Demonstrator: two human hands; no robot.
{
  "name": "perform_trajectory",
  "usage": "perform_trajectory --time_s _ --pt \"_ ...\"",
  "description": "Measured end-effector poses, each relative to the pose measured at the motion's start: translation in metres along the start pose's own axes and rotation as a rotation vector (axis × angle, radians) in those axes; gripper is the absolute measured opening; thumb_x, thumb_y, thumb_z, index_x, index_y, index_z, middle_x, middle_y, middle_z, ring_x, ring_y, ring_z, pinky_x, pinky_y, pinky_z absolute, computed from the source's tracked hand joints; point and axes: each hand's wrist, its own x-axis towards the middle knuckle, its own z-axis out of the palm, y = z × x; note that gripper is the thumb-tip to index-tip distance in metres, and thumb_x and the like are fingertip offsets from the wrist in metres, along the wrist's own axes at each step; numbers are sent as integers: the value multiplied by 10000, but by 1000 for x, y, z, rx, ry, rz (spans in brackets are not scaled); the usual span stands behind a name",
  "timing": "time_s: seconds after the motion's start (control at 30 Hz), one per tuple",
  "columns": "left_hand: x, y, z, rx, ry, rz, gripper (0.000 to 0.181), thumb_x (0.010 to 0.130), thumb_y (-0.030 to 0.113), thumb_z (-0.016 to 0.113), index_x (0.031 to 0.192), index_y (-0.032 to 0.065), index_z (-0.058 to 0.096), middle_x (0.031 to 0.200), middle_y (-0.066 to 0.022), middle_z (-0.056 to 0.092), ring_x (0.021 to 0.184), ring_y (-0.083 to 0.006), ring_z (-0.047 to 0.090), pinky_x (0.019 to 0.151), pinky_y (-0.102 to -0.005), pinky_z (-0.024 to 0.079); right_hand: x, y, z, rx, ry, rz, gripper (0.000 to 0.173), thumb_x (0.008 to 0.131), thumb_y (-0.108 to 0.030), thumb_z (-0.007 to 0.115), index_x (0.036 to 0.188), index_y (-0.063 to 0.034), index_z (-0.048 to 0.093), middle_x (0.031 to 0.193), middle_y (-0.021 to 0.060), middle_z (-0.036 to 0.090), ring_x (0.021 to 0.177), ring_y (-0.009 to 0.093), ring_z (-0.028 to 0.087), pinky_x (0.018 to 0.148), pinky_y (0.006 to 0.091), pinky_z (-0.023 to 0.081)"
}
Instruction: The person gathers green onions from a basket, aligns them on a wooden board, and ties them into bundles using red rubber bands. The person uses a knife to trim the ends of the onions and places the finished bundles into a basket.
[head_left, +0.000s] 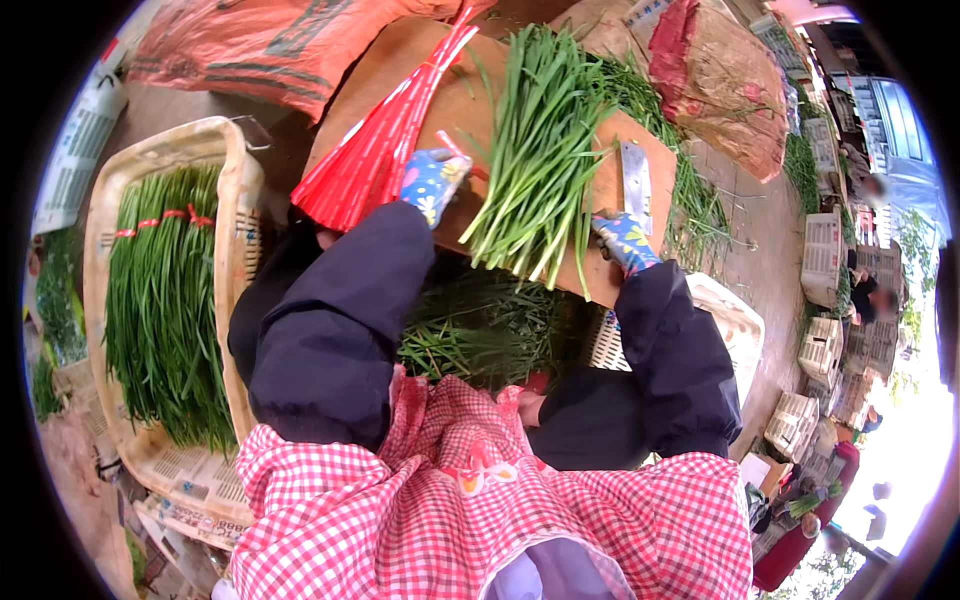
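Observation:
My left hand (435, 184), in a blue flowered glove, is beside a fan of red plastic tie strips (375, 161). One short red-and-white strip (448, 141) shows at its fingers and seems pinched there. To its right, a loose pile of green garlic chives (544, 150) lies across a brown board (465, 97), pale cut stems towards me. My right hand (626, 240), gloved alike, rests low at the board's right side, close to the stem ends. Its fingers are partly hidden. Just above it lies a cleaver blade (636, 180), flat on the board.
A cream plastic crate (229, 172) at left holds chives (165, 300) bound with red strips. Loose trimmings (480, 330) lie below the board. A white basket (731, 315) stands right, an orange woven sack (247, 52) lies upper left. People and stacked crates (821, 259) are far right.

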Motion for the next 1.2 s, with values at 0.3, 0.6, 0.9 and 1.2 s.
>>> perform_trajectory --time_s 0.3,0.6,0.9,1.2 --pt "4 30 -12 1070 150 413 240 784 293 611 834 64 666 837 -185 631 772 -370 594 679 -436 470 0 23 0 -723 172 -587 332 792 -326 625 944 -32 653 838 164 652 805 345 610 700 427 473" --pt "4 26 -2 363 -246 168 230 774 206 654 868 -4 672 703 -98 649 653 -140 601 640 -299 472 -33 3 -3 -745 120 -489 210 847 -276 558 908 -87 625 713 139 612 650 272 612 596 362 461" --pt "5 26 13 67 -321 -69 168 798 189 607 838 36 661 652 -65 618 533 -131 551 488 -260 411 -101 -89 40 -486 245 -1110 242 761 -77 625 1002 -79 653 908 93 652 897 286 607 812 366 471" --pt "-18 26 -7 -96 -238 -152 163 824 185 613 794 30 656 673 -80 628 524 -147 549 480 -296 436 -67 -98 75 -767 55 -1283 284 722 25 507 914 -111 666 1196 125 575 1216 364 424 986 438 356"
